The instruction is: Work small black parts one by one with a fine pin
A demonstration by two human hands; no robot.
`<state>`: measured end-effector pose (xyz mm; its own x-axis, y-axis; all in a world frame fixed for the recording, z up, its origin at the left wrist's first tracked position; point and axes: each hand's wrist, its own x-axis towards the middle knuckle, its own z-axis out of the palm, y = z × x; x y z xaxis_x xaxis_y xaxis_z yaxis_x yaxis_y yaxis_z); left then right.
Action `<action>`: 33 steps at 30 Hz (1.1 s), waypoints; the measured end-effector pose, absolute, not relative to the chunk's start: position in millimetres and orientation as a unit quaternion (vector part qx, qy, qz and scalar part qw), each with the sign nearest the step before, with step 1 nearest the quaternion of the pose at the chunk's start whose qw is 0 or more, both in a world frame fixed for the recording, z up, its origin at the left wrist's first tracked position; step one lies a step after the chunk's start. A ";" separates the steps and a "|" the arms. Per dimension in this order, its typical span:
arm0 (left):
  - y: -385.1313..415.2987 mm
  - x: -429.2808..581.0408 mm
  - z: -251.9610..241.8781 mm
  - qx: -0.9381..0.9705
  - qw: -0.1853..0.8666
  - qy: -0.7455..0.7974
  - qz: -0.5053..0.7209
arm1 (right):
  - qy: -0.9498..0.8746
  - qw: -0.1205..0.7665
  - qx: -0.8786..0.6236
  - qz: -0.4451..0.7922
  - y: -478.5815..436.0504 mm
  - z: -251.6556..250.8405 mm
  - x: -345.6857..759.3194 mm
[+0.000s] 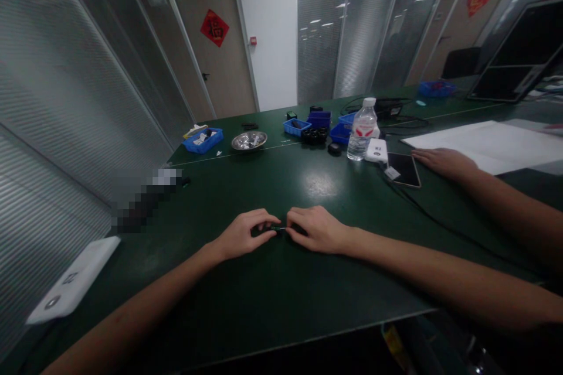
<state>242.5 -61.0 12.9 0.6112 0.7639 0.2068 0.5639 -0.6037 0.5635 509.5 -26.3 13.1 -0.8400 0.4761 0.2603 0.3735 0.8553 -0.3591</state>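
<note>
My left hand [246, 233] and my right hand [317, 228] rest on the dark green table [272, 299], fingertips meeting. Both hands pinch a small dark part [278, 228] between them; it is too small and dark to name. Each hand has its fingers curled and closed round an end of the part. Another person's hand [444, 161] lies flat on the table at the right, beside a dark phone [403, 169].
A water bottle [363, 129], a white box [377, 150], blue bins [203, 140] [297, 126], a metal bowl [249, 140] and small black parts [314, 136] sit at the far side. A white device [74, 280] lies at the left edge. A cable [444, 222] crosses the right side. White sheet [488, 143] at right.
</note>
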 end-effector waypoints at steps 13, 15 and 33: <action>-63.6 244.7 15.7 0.877 0.221 0.376 0.200 | -0.951 0.166 -0.223 0.136 -26.0 13.1 508.7; -63.8 244.5 15.8 0.879 0.223 0.372 0.199 | -0.951 0.165 -0.225 0.131 -25.8 13.4 508.5; -64.0 244.7 14.9 0.882 0.180 0.384 0.207 | -0.946 0.173 -0.239 0.137 -24.0 11.7 507.1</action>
